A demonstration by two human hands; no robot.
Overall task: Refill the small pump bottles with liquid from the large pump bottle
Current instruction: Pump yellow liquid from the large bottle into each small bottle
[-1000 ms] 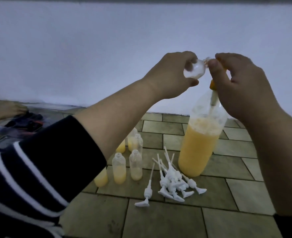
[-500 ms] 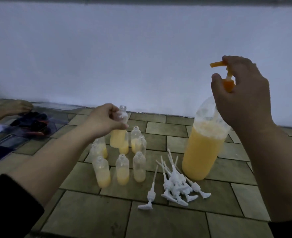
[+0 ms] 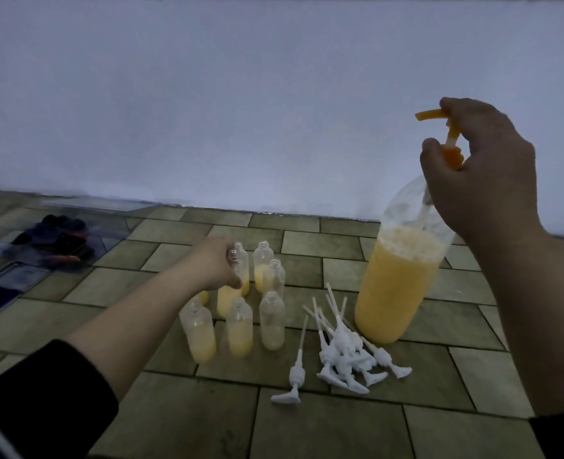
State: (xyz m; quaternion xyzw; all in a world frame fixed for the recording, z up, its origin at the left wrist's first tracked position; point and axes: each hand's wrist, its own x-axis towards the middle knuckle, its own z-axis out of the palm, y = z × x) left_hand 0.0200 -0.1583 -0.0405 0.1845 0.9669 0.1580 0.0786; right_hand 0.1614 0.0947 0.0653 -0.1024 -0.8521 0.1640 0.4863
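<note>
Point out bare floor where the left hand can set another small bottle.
Free: tiles in front of the small bottles, left of the lone white pump. Also tiles right of the large bottle. Crowded: between bottles and large bottle, where the pump pile lies.

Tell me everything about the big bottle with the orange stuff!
The big bottle is clear plastic and stands upright on the tiled floor, right of the white pumps. Orange liquid, foamy on top, fills most of it. Its orange pump points left, and the right hand grips it with curled fingers.
</note>
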